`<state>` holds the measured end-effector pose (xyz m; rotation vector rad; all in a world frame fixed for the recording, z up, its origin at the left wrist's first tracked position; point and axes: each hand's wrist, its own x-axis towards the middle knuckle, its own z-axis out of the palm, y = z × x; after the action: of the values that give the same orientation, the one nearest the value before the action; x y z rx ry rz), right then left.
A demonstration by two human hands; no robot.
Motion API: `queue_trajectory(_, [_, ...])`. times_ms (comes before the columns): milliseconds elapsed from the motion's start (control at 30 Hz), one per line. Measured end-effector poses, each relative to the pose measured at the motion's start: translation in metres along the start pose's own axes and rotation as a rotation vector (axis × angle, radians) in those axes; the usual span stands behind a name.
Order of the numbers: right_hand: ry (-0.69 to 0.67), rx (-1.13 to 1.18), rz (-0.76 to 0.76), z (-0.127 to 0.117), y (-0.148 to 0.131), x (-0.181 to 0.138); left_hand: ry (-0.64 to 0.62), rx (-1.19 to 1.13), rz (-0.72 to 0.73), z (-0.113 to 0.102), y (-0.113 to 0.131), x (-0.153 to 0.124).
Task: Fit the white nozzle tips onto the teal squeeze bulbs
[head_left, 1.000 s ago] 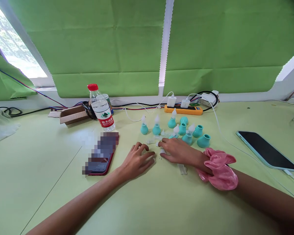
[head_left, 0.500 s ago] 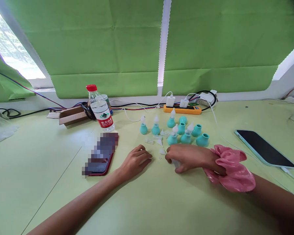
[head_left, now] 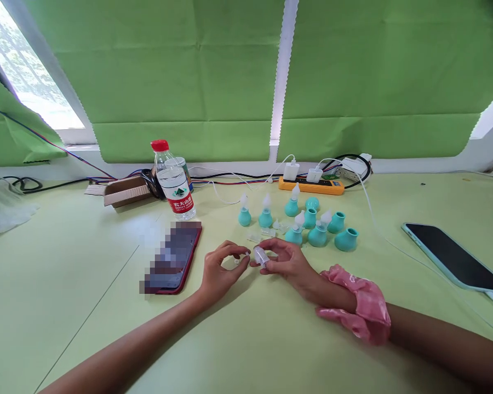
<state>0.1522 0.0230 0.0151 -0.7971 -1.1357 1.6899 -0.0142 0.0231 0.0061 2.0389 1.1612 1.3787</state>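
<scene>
Teal bulbs (head_left: 345, 239) w/ clear tips, pink scrunchie (head_left: 363, 314), red-cap bottle (head_left: 173, 180), orange power strip (head_left: 311, 186), red phone (head_left: 173, 257), light green surface (head_left: 66, 284).

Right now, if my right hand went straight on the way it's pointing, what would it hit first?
Probably your left hand: the right hand, holding a small clear plastic piece, points left at it, nearly touching; depth unclear.

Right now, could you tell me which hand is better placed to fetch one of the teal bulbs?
Probably the right hand: the teal bulbs stand just beyond it, though it holds a small clear piece. The left hand lies farther off, beside the red phone.
</scene>
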Motion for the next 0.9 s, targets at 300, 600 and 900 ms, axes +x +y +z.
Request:
queue_trajectory(300, [0.013,0.214,0.116,-0.0037,0.0044,0.0006,0.028,-0.089,0.135,0.0055,0.0078,-0.0053])
queue_trajectory(600, [-0.023,0.173,0.12,-0.0028,0.0054,0.0007,0.068,-0.102,0.148,0.0037,0.0074,-0.0058])
queue_trajectory(900, [-0.05,0.149,0.131,-0.0048,0.0064,0.0017,0.037,-0.135,0.12,0.0037,0.0067,-0.0062])
